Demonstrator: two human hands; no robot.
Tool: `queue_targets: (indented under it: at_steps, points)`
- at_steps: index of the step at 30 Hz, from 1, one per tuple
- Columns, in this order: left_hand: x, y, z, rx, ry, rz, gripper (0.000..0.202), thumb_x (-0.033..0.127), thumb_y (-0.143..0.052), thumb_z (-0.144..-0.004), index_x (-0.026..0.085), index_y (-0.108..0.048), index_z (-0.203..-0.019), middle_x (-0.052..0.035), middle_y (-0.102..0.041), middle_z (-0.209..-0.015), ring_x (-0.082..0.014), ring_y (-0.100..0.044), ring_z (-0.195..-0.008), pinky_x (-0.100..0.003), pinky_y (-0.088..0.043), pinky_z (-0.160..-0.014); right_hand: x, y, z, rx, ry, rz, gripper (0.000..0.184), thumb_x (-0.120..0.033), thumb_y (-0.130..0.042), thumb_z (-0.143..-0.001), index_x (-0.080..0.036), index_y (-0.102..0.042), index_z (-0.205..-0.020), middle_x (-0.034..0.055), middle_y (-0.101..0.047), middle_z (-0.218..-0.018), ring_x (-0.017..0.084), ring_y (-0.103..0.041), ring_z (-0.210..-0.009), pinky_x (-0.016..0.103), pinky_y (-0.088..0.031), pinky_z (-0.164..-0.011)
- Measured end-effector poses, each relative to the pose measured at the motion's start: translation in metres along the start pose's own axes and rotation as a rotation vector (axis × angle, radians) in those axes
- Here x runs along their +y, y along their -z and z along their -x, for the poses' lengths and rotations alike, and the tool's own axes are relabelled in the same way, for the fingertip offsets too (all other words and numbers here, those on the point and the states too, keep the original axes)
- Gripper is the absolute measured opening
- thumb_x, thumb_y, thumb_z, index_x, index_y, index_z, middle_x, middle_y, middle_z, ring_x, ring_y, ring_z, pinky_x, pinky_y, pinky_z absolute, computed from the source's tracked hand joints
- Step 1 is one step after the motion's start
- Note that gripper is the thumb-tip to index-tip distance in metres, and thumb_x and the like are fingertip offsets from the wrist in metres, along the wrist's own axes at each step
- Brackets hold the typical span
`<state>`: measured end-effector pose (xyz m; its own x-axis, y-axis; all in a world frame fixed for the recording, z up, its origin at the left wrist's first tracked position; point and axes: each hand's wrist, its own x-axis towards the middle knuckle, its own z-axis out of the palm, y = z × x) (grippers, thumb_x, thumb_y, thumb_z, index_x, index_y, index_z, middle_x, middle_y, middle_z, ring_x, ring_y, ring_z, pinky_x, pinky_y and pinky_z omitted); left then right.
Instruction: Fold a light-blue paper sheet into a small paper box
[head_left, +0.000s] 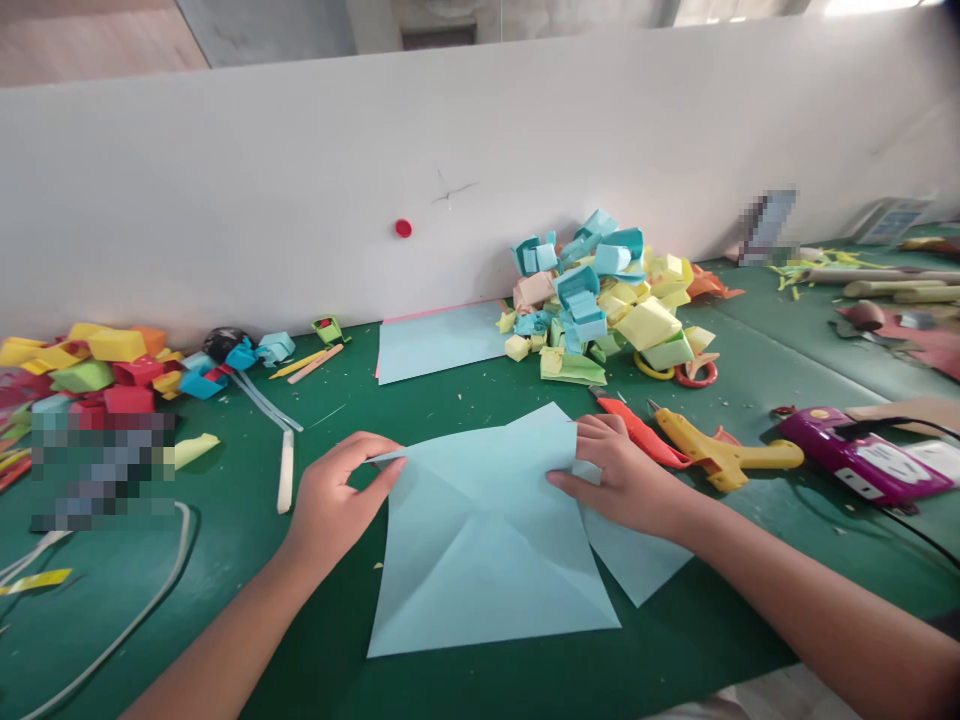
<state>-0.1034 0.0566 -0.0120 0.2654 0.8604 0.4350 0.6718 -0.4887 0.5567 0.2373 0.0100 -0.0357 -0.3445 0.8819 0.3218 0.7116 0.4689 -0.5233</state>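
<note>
A light blue square sheet of paper (487,560), creased along its diagonals, is held a little tilted in front of me. My left hand (349,490) pinches its far left corner between thumb and fingers. At the far right corner my right hand (611,475) grips the same sheet, thumb on top and fingers behind. Another light blue sheet (641,560) lies on the table, partly hidden under the held one and my right hand. Close to the right hand lie a red cutter (645,432) and a yellow glue gun (720,450).
A pile of blue and yellow folded paper pieces (600,300) leans by the white partition (262,200), beside stacked blue paper (442,345). Colourful folded pieces (112,360) lie left, near a white cable (176,570). A purple power strip (862,455) sits right on the green table (315,640).
</note>
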Motion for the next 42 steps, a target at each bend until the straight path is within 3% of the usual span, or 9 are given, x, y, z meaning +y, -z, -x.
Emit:
queue_targets:
  at_steps: [5,9,16,19,22,27,34,39,42]
  points:
    - [0.006,0.003,0.003,0.034,-0.088,-0.032,0.016,0.037,-0.063,-0.092,0.023,-0.072,-0.093,-0.0041,-0.075,-0.099,-0.0206,-0.07,-0.089,-0.028,-0.057,-0.078,0.002,-0.002,0.0,0.06,0.015,0.09,0.034,-0.038,-0.054,-0.099,-0.025,-0.071,-0.073,0.0083,-0.072,-0.114,0.028,-0.062,-0.099,0.053,-0.041,-0.094]
    - [0.01,0.005,0.007,-0.073,-0.247,0.065,0.021,0.025,-0.062,-0.092,0.024,-0.071,-0.111,-0.0056,-0.075,-0.114,-0.0239,-0.07,-0.107,-0.034,-0.056,-0.094,0.007,-0.004,0.0,0.07,-0.013,0.083,0.035,-0.037,-0.056,-0.099,-0.026,-0.073,-0.071,0.0075,-0.073,-0.117,0.03,-0.063,-0.1,0.054,-0.041,-0.094]
    - [0.014,0.01,0.015,-0.256,-0.403,0.242,0.03,0.018,-0.062,-0.09,0.025,-0.06,-0.119,-0.011,-0.068,-0.129,-0.027,-0.066,-0.116,-0.039,-0.056,-0.092,0.003,-0.001,-0.001,0.056,-0.147,-0.022,0.04,-0.042,-0.057,-0.096,-0.023,-0.066,-0.062,0.0083,-0.073,-0.117,0.034,-0.062,-0.109,0.055,-0.042,-0.098]
    - [0.016,0.008,0.016,-0.298,-0.453,0.179,0.032,0.02,-0.065,-0.088,0.025,-0.056,-0.118,-0.0138,-0.066,-0.133,-0.0285,-0.065,-0.118,-0.04,-0.055,-0.094,-0.008,0.008,0.0,0.001,-0.161,-0.241,0.024,-0.045,-0.06,-0.094,-0.026,-0.075,-0.091,0.0083,-0.069,-0.125,0.032,-0.061,-0.113,0.05,-0.045,-0.099]
    - [0.021,0.004,0.017,-0.328,-0.621,0.047,0.036,0.02,-0.067,-0.086,0.024,-0.054,-0.119,-0.0153,-0.065,-0.135,-0.0295,-0.063,-0.121,-0.043,-0.052,-0.098,-0.016,0.018,0.001,-0.061,-0.13,-0.534,0.04,-0.046,-0.063,-0.092,-0.031,-0.066,-0.129,0.0066,-0.069,-0.122,0.027,-0.061,-0.112,0.044,-0.047,-0.099]
    - [0.031,-0.004,0.018,-0.414,-0.793,-0.074,0.033,0.024,-0.063,-0.091,0.022,-0.052,-0.122,-0.0175,-0.062,-0.137,-0.0308,-0.062,-0.123,-0.047,-0.049,-0.101,-0.015,0.025,0.003,-0.089,-0.023,-0.733,0.042,-0.055,-0.065,-0.089,-0.03,-0.072,-0.122,0.008,-0.07,-0.121,0.029,-0.06,-0.114,0.044,-0.044,-0.101]
    - [0.033,-0.008,0.02,-0.426,-0.797,-0.093,0.028,0.029,-0.059,-0.095,0.02,-0.053,-0.121,-0.0174,-0.061,-0.138,-0.0299,-0.062,-0.122,-0.046,-0.049,-0.101,-0.011,0.021,0.004,-0.105,0.134,-0.735,0.038,-0.053,-0.065,-0.092,-0.023,-0.078,-0.11,0.0116,-0.069,-0.115,0.027,-0.061,-0.109,0.044,-0.045,-0.099]
    - [0.032,-0.008,0.021,-0.534,-0.651,-0.146,0.073,0.043,-0.061,-0.096,0.021,-0.025,-0.156,-0.0159,-0.044,-0.157,-0.0298,-0.047,-0.14,-0.046,-0.043,-0.112,-0.007,0.02,0.004,-0.05,0.132,-0.535,0.023,-0.029,-0.059,-0.095,-0.023,-0.075,-0.111,0.0102,-0.07,-0.114,0.026,-0.06,-0.109,0.044,-0.044,-0.098]
    - [0.033,-0.011,0.024,-0.602,-0.645,-0.212,0.089,0.052,-0.063,-0.094,0.023,-0.013,-0.162,-0.0131,-0.028,-0.165,-0.0328,-0.036,-0.148,-0.049,-0.035,-0.119,-0.004,0.02,0.004,-0.053,0.198,-0.345,0.033,-0.014,-0.054,-0.086,-0.023,-0.073,-0.111,0.0093,-0.07,-0.115,0.026,-0.06,-0.107,0.047,-0.043,-0.095]
